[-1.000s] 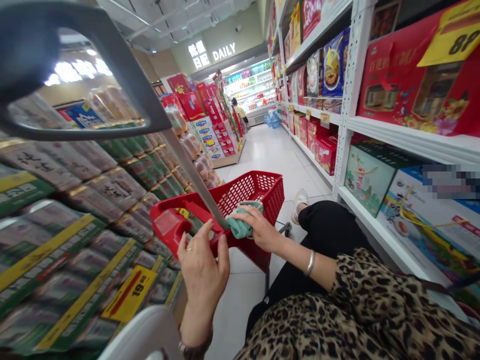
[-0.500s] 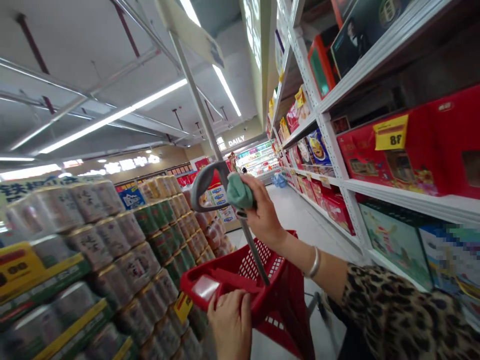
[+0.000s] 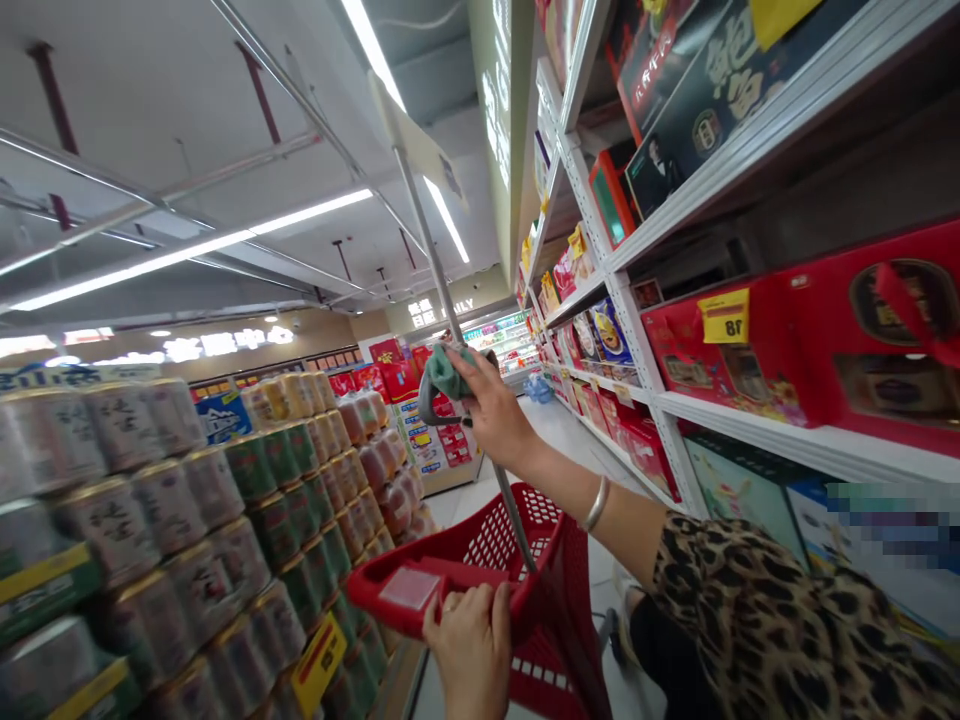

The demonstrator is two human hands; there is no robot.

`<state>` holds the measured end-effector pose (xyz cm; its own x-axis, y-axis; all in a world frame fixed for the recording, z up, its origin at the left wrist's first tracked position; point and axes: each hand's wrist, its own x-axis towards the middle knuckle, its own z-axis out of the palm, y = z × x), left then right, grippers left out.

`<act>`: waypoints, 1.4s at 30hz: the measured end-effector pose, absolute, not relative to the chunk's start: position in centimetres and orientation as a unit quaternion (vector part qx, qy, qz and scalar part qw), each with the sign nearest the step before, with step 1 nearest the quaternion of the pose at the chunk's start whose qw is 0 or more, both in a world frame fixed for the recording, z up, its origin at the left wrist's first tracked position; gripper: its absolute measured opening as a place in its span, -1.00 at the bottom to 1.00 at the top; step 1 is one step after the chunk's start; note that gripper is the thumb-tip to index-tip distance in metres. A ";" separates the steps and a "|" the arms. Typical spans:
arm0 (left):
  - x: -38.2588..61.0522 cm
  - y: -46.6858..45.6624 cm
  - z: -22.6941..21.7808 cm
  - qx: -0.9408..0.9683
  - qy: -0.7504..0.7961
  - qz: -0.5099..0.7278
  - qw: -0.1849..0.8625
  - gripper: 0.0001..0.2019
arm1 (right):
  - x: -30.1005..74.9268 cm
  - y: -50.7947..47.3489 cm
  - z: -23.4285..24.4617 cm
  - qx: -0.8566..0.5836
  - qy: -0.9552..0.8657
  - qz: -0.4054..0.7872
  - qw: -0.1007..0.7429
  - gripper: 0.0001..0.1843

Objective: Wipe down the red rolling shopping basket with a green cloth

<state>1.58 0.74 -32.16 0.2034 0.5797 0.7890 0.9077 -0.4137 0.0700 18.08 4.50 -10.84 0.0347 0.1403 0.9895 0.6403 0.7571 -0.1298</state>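
Note:
My left hand [image 3: 472,640] is closed over the handle edge of a red plastic shopping cart [image 3: 562,590], near a pale label panel [image 3: 410,588]. A grey metal pole [image 3: 429,240] rises at a slant from the cart, with a flat sign board [image 3: 424,140] at its top. My right hand [image 3: 499,415], with a silver bangle [image 3: 598,503] on the wrist, is closed on a crumpled green cloth [image 3: 448,372]. The cloth lies against the pole and a grey loop handle [image 3: 425,402] on it. My fingers and the cloth hide much of the loop.
Stacked packs of cans [image 3: 195,490] stand close on the left, with yellow price tags [image 3: 319,660]. White shelves [image 3: 637,330] with red gift boxes [image 3: 720,350] line the right. A display stand [image 3: 435,440] is ahead, and the pale aisle floor [image 3: 544,430] leads to lit coolers [image 3: 502,335].
My right hand and the cloth have shifted left over the grey loop, covering more of it. The stacked cans and shelves sit further left in view. My left hand stays on the cart.

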 end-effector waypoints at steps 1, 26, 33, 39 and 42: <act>1.9 0.8 -32.1 -0.741 -0.503 -0.390 0.213 -0.55 | 18.2 4.5 -12.0 -0.294 -0.670 -0.185 0.656 -0.08; -0.7 6.8 -26.1 -0.665 -0.586 -0.456 0.080 -0.60 | 21.6 1.1 -31.3 -0.429 -0.704 -0.074 0.561 -0.26; -4.7 12.3 -24.7 -0.717 -0.637 -0.272 0.080 -0.68 | 17.5 1.1 -30.9 -0.469 -0.778 -0.135 0.397 -0.43; -3.6 11.2 -26.9 -0.743 -0.626 -0.212 0.099 -0.59 | 19.9 2.1 -31.7 -0.503 -0.750 -0.152 0.402 -0.48; -2.4 9.7 -27.5 -0.754 -0.612 -0.205 0.120 -0.58 | 22.1 2.2 -31.2 -0.522 -0.738 -0.144 0.402 -0.47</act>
<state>-2.42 9.74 -27.52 0.1671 0.8744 0.4555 0.9726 -0.2219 0.0692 22.09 2.17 -31.19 -0.1319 0.6553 0.7438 0.8868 0.4133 -0.2069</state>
